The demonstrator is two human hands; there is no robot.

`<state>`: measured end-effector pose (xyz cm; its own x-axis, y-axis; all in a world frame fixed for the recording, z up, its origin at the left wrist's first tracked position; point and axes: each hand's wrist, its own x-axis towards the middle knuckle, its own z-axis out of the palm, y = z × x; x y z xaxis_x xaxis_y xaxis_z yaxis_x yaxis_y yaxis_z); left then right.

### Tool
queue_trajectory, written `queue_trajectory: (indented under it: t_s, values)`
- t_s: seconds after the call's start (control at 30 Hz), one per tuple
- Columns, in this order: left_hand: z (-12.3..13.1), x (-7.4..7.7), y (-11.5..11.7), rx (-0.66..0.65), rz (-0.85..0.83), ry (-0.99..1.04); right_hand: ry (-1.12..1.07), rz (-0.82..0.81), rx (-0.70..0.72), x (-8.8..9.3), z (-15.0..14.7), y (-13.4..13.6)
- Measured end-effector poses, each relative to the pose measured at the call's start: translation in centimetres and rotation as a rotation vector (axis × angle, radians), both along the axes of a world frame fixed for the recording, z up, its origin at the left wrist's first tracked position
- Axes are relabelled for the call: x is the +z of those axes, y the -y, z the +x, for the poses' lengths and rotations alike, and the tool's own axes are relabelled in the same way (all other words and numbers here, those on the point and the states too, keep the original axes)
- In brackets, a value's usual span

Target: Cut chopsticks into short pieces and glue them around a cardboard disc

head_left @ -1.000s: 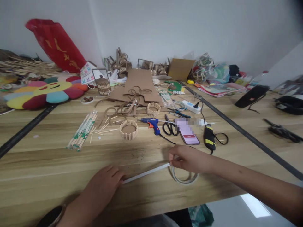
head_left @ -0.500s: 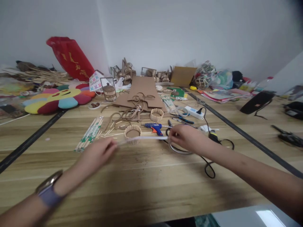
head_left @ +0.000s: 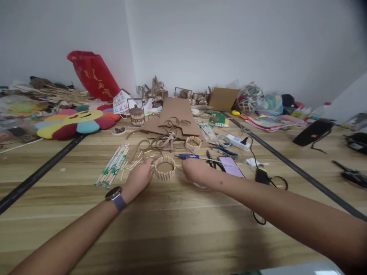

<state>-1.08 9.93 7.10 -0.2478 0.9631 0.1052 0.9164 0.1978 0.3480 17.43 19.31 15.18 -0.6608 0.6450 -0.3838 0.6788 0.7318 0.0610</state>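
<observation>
A round, open ring of short wooden sticks (head_left: 164,169) stands on the wooden table, between my two hands. My left hand (head_left: 140,176) is closed at its left side, fingertips close to the sticks; what they pinch is too small to make out. Just right of the ring, my right hand (head_left: 195,171) is closed, with a thin strip end showing at its fingers. Part of a white loop (head_left: 200,186) shows below that hand. A blue glue gun (head_left: 187,156) lies behind my right hand, partly covered. Farther back sits a second stick ring (head_left: 193,144).
Packed sticks (head_left: 113,166) lie at the left, brown strips (head_left: 169,139) and cardboard (head_left: 175,110) behind. On the right are a phone (head_left: 230,166), pliers (head_left: 212,159), a power strip (head_left: 238,142), black cables and a black speaker (head_left: 314,131).
Both hands have moved closer together, to either side of the front stick ring. The white strip stretched between them is no longer seen there. The phone has come into view as my right hand moved left.
</observation>
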Motion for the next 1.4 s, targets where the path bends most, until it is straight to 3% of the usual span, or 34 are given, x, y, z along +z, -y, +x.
queue_trajectory:
  t_s: [0.2,0.47,0.7,0.87,1.03,1.17,1.23,1.3,1.4]
  values:
    - [1.4,0.0,1.3,-0.125,0.021,0.189,0.038,-0.222,-0.024,-0.2,-1.0,0.9]
    - [1.1,-0.7,1.2,-0.200,0.014,0.290,0.022,-0.453,-0.137,-0.7,-0.8,0.8]
    - [1.9,-0.5,0.7,-0.153,0.012,0.203,-0.043,-0.480,-0.207,-1.2,-0.6,1.0]
    - [2.6,0.1,1.2,-0.065,-0.005,0.105,-0.114,-0.385,-0.215,-0.4,1.4,-0.8]
    - [3.7,2.0,2.1,-0.160,0.195,-0.123,-0.227,-0.267,-0.187,3.8,5.1,-2.8]
    - [5.4,5.4,2.7,-0.323,0.583,-0.279,-0.288,-0.369,-0.007,7.5,8.0,-1.7]
    - [6.8,7.1,3.3,-0.434,0.701,-0.297,-0.271,-0.420,0.103,8.8,8.7,-0.4]
    - [8.2,8.4,4.0,-0.549,0.598,-0.263,-0.270,-0.490,0.195,9.5,9.1,0.9]
    - [9.7,8.7,5.4,-0.613,0.195,-0.049,-0.274,-0.654,0.260,9.0,9.1,1.9]
